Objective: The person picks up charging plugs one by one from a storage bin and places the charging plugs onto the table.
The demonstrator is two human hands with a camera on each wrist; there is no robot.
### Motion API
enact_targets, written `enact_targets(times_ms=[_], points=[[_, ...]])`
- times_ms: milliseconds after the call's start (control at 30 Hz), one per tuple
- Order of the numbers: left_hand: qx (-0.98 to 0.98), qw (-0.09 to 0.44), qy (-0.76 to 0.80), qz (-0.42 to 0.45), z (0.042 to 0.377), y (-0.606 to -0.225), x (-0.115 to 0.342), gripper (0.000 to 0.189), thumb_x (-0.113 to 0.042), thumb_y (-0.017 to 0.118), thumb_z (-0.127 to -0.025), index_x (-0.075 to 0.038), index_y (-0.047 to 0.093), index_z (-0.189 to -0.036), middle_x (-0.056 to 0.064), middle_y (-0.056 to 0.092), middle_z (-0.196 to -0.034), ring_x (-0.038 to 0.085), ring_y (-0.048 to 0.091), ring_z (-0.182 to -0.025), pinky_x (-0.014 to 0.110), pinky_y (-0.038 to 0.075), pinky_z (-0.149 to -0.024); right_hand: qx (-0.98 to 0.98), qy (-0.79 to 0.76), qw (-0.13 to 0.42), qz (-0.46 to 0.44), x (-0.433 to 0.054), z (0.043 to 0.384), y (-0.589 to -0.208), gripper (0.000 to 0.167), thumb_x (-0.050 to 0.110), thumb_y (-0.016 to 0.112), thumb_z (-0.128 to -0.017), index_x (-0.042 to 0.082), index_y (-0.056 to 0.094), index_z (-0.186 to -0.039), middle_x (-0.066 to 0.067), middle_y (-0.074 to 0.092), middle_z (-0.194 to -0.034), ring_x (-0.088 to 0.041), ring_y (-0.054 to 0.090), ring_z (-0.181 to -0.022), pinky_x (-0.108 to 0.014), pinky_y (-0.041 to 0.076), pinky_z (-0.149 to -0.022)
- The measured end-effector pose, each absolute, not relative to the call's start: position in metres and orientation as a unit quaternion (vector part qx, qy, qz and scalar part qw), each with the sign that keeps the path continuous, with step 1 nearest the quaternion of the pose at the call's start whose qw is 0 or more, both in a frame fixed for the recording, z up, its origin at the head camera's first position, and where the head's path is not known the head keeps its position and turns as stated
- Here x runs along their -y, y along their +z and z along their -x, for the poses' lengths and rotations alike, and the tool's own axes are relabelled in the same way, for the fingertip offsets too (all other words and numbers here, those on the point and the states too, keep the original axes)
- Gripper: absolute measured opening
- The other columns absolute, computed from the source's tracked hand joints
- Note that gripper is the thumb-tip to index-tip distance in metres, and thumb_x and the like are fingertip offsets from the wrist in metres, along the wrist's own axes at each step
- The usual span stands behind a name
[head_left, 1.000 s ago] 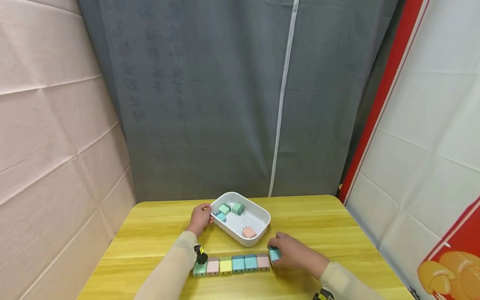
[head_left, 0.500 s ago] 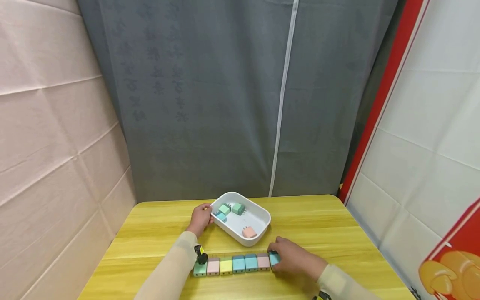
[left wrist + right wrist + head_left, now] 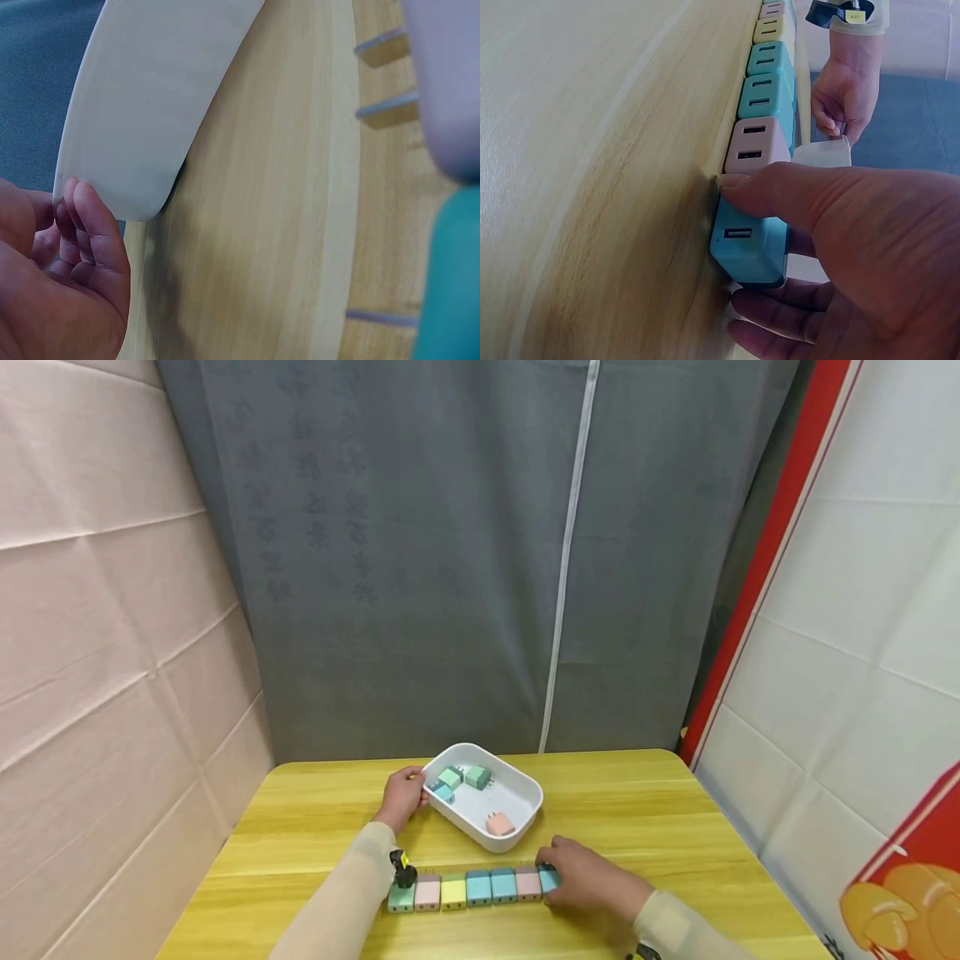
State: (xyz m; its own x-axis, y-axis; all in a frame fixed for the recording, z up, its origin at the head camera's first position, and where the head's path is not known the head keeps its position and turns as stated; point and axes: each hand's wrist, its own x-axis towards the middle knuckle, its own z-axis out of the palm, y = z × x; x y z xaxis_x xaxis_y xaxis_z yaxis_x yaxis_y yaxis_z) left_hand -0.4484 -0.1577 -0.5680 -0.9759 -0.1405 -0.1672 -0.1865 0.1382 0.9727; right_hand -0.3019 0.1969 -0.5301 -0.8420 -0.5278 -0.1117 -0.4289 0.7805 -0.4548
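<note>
My left hand [image 3: 401,797] pinches the left rim of a white plastic tray [image 3: 519,795], thumb and fingers meeting at its edge in the left wrist view. Inside the tray lie two green plug chargers, a blue one and a peach one [image 3: 499,824]. At the right end of a row of pastel USB chargers, my right hand [image 3: 588,877] grips a blue USB charger [image 3: 751,259]. Its thumb lies over the charger's port face, with fingers on the far side. That charger stands against a pink charger [image 3: 754,144], USB ports facing me.
Leftward the row runs through blue, yellow [image 3: 453,892] and pink chargers to a green one [image 3: 401,898], prongs pointing away. They stand on a wood-grain table [image 3: 315,802]. A grey curtain [image 3: 420,610] hangs behind, with pale cloth walls either side.
My right hand has brought the blue charger left and slightly toward me, closing the gap to the pink one. During the last half second it barely moves. My left hand stays on the tray.
</note>
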Motion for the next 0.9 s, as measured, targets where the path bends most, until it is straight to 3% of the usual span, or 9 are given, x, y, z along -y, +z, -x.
enact_targets(times_ms=[700,900], points=[[-0.751,0.013,0.652,0.107,0.4464,-0.5676,0.1569,0.038,-0.016,0.052,-0.119,0.002,0.061,-0.151,0.013,0.063,-0.092,0.014,0.060,-0.068,0.028,0.060,-0.069,-0.939,-0.202,0.119,0.253,-0.1962,0.3047,-0.5346,0.047,0.023,0.096,-0.085,0.015,0.075,-0.126,0.004,0.056,-0.105,-0.011,0.052,-0.091,-0.033,0.054,-0.083],[-0.748,0.014,0.654,0.109,0.4465,-0.5677,0.1570,0.038,-0.017,0.052,-0.119,0.001,0.061,-0.150,0.013,0.063,-0.092,0.015,0.060,-0.068,0.029,0.060,-0.069,-0.943,-0.195,0.117,0.242,-0.1960,0.3044,-0.5350,0.063,0.029,0.099,-0.082,0.015,0.070,-0.136,0.001,0.062,-0.113,-0.016,0.059,-0.101,-0.045,0.059,-0.096]])
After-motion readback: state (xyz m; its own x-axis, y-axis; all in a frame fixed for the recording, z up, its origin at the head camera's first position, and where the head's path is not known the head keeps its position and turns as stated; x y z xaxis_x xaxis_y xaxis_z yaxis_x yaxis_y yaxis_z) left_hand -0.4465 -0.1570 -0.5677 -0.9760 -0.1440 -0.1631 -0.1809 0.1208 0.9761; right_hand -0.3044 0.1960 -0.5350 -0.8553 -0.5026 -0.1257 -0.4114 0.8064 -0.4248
